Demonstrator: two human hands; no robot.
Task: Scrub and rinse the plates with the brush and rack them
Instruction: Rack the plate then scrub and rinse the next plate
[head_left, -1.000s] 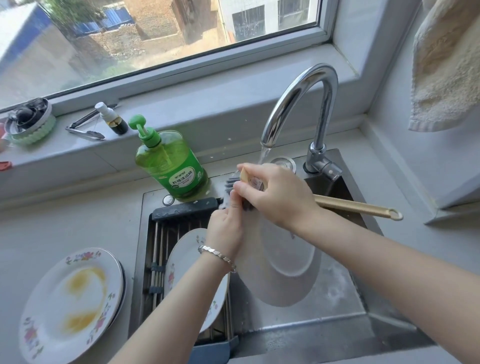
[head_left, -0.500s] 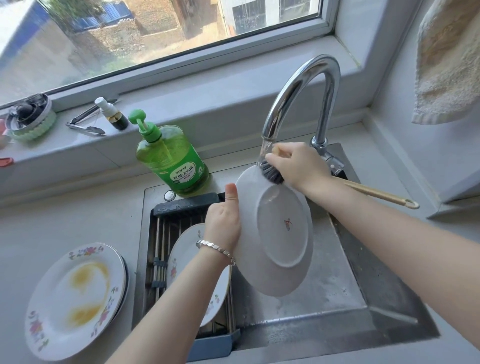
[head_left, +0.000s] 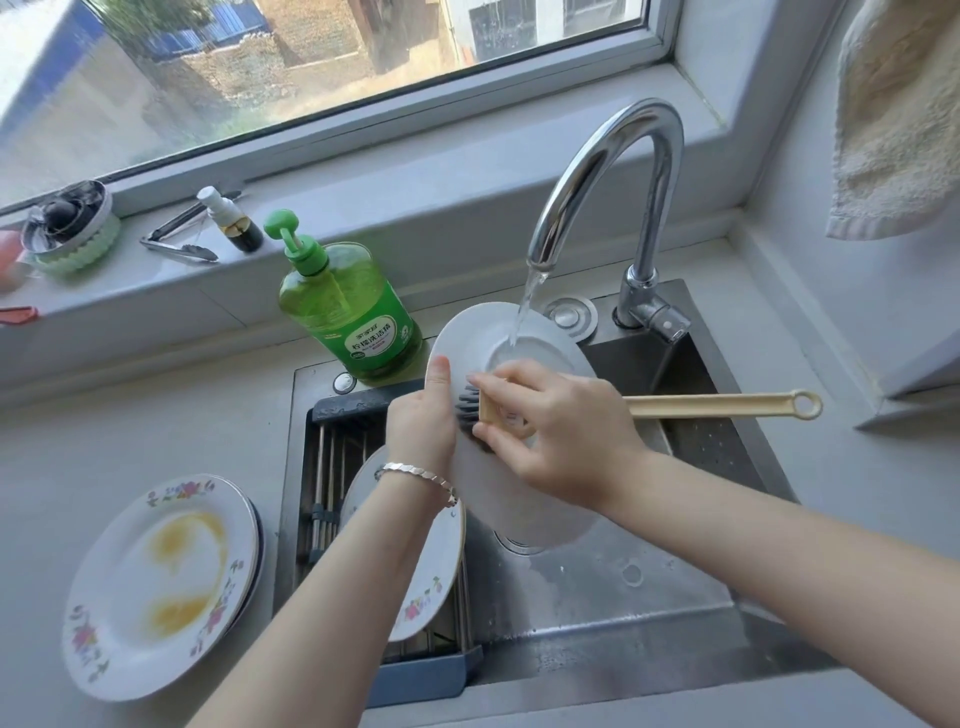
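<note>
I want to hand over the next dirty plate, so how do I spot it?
Start at the steel sink below the window. Left of it, beyond the drying rack, plates are stacked on the grey counter. The top plate has a flowered rim like the racked plate, but only it carries yellow smears.

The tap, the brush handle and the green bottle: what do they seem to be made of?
Tap: polished metal, likely chromed or stainless steel; it shines like a mirror with bright streaks.
Brush handle: matt beige, probably plastic, perhaps wood; it is smooth and even, with a moulded-looking hanging loop.
Green bottle: glossy, clear tinted plastic; light passes through it.
</note>
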